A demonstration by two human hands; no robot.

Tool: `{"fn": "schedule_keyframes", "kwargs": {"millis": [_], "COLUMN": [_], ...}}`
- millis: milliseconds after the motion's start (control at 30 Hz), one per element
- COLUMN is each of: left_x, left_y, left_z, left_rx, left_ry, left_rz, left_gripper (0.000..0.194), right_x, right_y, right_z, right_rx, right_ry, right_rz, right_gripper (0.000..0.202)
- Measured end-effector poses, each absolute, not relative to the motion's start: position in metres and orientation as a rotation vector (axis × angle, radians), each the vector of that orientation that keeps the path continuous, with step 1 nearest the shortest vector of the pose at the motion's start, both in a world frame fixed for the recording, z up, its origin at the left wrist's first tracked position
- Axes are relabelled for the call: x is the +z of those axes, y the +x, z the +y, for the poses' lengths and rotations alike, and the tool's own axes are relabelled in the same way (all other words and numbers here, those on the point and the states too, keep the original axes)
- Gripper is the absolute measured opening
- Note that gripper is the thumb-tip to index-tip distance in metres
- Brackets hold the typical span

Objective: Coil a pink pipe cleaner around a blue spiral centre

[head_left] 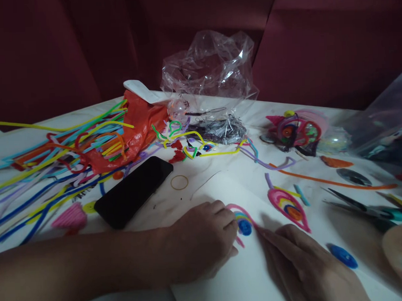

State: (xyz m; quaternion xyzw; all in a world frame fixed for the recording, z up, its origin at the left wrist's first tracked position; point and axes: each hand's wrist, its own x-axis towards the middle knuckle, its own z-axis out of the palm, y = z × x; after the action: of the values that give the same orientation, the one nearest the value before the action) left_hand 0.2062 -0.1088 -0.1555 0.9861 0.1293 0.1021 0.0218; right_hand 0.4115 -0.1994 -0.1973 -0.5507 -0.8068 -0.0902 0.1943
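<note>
A small pipe-cleaner piece (245, 227), with a blue coil, a yellow and light-blue band and a pink outer loop, lies on white paper between my hands. My left hand (208, 239) is closed at its left side, the curled fingers hiding part of the pink loop. My right hand (302, 261) has its fingertips together on the loop's pink right end; the lower fingers are hidden. Beyond my right hand lies a similar drop-shaped pipe-cleaner piece (289, 210) in pink, yellow and blue with an orange coil. A loose blue coil (343, 255) rests right of my right hand.
A black phone (134, 191) lies left of centre, near a rubber band (179, 182). Many pipe cleaners spill from a red bag (143, 122) at the left. A clear plastic bag (211, 74) stands behind. Scissors (360, 208) lie at the right, blades pointing left.
</note>
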Motion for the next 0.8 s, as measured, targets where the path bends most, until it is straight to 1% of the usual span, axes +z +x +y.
{"fn": "schedule_keyframes", "kwargs": {"millis": [100,200,333,433,567,733,800], "left_x": [-0.152,-0.149,-0.153,-0.158,-0.157,-0.147,-0.144], "left_y": [0.206,0.205,0.205,0.206,0.211,0.215,0.217], "left_z": [-0.106,-0.102,-0.097,-0.095,-0.094,-0.091,-0.090], "left_rx": [0.292,0.255,0.341,0.400,0.389,0.276,0.211], "left_ry": [3.033,3.005,2.966,2.963,2.915,2.807,2.813], "left_rz": [0.367,0.347,0.345,0.400,0.518,0.663,0.655], "left_gripper": [0.012,0.013,0.012,0.007,0.003,0.023,0.020], "right_x": [-0.194,-0.189,-0.184,-0.183,-0.183,-0.183,-0.183], "right_y": [0.411,0.408,0.405,0.405,0.406,0.407,0.407], "right_z": [-0.198,-0.195,-0.193,-0.193,-0.194,-0.192,-0.192], "right_rx": [-0.227,-0.308,-0.379,-0.383,-0.430,-0.395,-0.403], "right_ry": [-1.533,-1.506,-1.507,-1.540,-1.525,-1.527,-1.536], "right_rz": [-2.256,-2.227,-2.197,-2.196,-2.202,-2.215,-2.223], "right_gripper": [0.035,0.037,0.043,0.043,0.044,0.041,0.041]}}
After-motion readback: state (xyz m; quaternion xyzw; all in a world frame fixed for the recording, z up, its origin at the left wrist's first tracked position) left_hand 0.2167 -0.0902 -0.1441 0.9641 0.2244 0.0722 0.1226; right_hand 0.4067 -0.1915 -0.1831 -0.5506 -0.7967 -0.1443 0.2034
